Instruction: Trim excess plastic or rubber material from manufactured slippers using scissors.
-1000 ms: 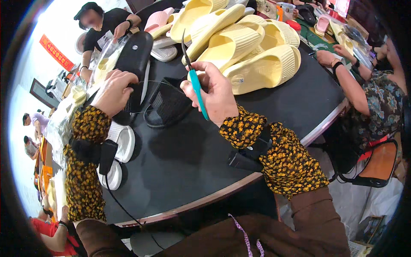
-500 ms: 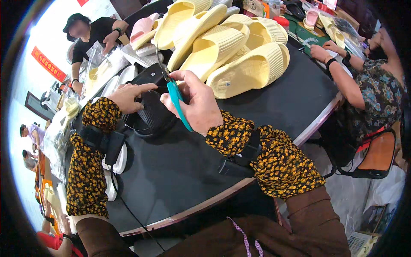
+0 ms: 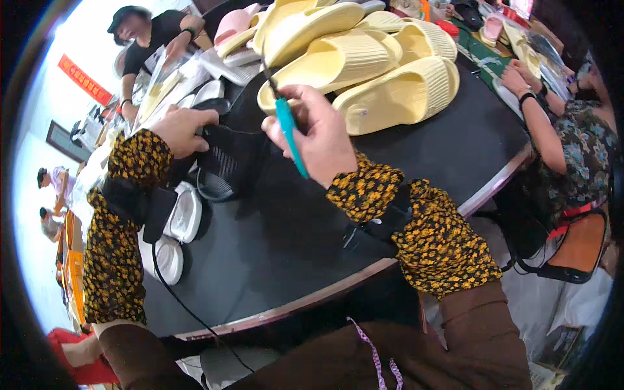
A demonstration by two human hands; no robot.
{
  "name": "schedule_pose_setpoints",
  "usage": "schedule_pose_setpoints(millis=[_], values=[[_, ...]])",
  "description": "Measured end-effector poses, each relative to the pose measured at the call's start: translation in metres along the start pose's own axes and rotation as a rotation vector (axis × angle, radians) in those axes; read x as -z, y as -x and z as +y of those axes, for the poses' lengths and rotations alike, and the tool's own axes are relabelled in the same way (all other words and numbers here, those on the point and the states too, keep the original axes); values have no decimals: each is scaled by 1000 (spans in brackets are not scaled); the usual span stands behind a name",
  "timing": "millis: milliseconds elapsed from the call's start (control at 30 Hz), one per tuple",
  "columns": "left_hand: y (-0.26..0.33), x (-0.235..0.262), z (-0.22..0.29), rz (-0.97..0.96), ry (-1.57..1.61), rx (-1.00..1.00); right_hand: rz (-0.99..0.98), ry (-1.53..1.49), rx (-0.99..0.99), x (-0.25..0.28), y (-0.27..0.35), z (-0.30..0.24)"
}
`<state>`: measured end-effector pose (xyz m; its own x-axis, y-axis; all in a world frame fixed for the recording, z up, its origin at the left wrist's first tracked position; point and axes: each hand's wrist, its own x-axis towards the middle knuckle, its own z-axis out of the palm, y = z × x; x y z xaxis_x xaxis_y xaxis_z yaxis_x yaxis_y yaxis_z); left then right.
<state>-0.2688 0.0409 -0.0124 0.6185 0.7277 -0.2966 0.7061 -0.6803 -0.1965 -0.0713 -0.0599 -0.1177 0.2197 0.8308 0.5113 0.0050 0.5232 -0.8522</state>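
My left hand (image 3: pixel 181 131) grips the side of a black slide slipper (image 3: pixel 224 170), thumb and fingers bent at its upper edge. The slipper has a ribbed strap and hangs tilted over the dark tabletop; its far part blends into the black surface. In my right hand (image 3: pixel 318 130) is a pair of scissors (image 3: pixel 288 130) with teal handles. Their dark blades point up and away, just right of the slipper, and how far apart they are is hard to see. A pile of pale yellow slippers (image 3: pixel 396 97) lies beyond my right hand.
White slippers (image 3: pixel 184 211) lie by my left forearm, near a black cable (image 3: pixel 188 309). Pink slippers (image 3: pixel 235 25) are at the back. One person (image 3: pixel 156 36) works across the table at far left, another (image 3: pixel 559 130) at the right beside a chair (image 3: pixel 575 244).
My left hand's outstretched finger has drawn back into a grip on the black slipper, which is now tipped more upright. The scissors stay in my right hand. The whole view has shifted slightly.
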Motion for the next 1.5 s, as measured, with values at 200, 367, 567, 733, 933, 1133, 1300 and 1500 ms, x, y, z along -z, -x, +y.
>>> schedule_pose_setpoints(millis=[200, 367, 567, 733, 933, 1133, 1300, 1500], values=[[24, 7, -29, 28, 45, 27, -31, -44, -35, 5, 0, -8], [43, -1, -49, 73, 174, 176, -52, -50, -86, 5, 2, -6], [51, -43, -61, 220, 311, 231, -68, -52, -67, 3, 1, -2], [51, -71, -56, 210, 400, 170, -88, -122, -80, 3, 2, -5], [60, -58, -50, -47, 691, 268, -115, -87, -85, 4, 2, -5], [69, -51, -43, -159, 904, 186, -121, -64, -52, 2, 3, -1], [76, -40, -17, -336, 741, 73, -103, -24, -74, 3, 2, -1], [85, -51, -6, -334, 560, -29, -97, -30, -49, 2, 3, -1]])
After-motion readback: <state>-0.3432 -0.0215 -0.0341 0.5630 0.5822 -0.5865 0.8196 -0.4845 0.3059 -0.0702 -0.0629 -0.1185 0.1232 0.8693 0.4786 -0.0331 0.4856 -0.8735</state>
